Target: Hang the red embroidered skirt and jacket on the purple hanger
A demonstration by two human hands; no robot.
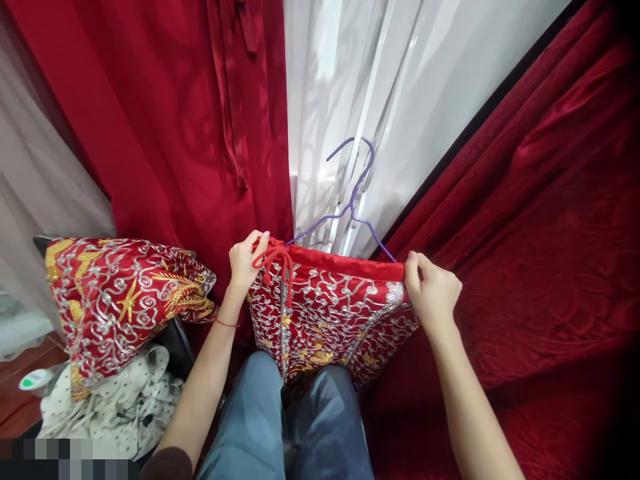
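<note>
A red skirt (330,313) with silver and gold embroidery hangs between my two hands, its plain red waistband stretched out level. My left hand (246,261) pinches the waistband's left end, beside a tied red cord (280,261). The opposite end is gripped by my right hand (431,285), thumb on top. A purple wire hanger (354,193) rises out of the waist, hook upward, its sloping arms running down behind the band. The hanger's lower part is hidden by the cloth. Below, the skirt falls in front of my knees.
On the left, a matching embroidered red garment (125,293) lies over a dark chair, above a white polka-dot cloth (125,400). A white lidded container (37,381) is beside them. Red curtains (165,120) and white drapes (345,80) hang ahead; dark red fabric (540,267) covers the right.
</note>
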